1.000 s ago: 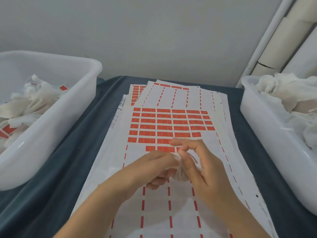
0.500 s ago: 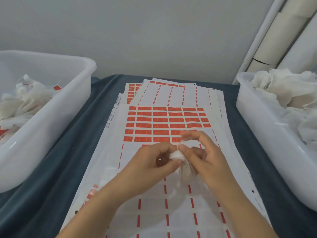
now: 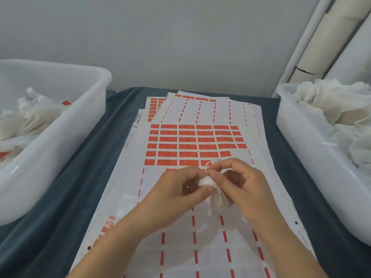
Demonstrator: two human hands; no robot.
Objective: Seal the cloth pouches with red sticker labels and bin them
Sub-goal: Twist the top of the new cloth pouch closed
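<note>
Since the earlier frames both hands have shifted slightly toward 3 o'clock over the label sheet (image 3: 190, 141), and the pouch's gathered neck now shows more clearly between them. The left hand (image 3: 180, 194) pinches the bunched white neck of the cloth pouch (image 3: 217, 198) between thumb and curled fingers. The right hand (image 3: 244, 185) has thumb and forefinger closed on a thin drawstring loop (image 3: 209, 164) at 12 o'clock of the neck. The pouch is small, pale beige, its rounded body hanging below the neck at 5 o'clock of the left thumb, above the sheet. Left bin (image 3: 66, 137) holds labelled pouches; right bin (image 3: 305, 145) holds loose white cloth.
</note>
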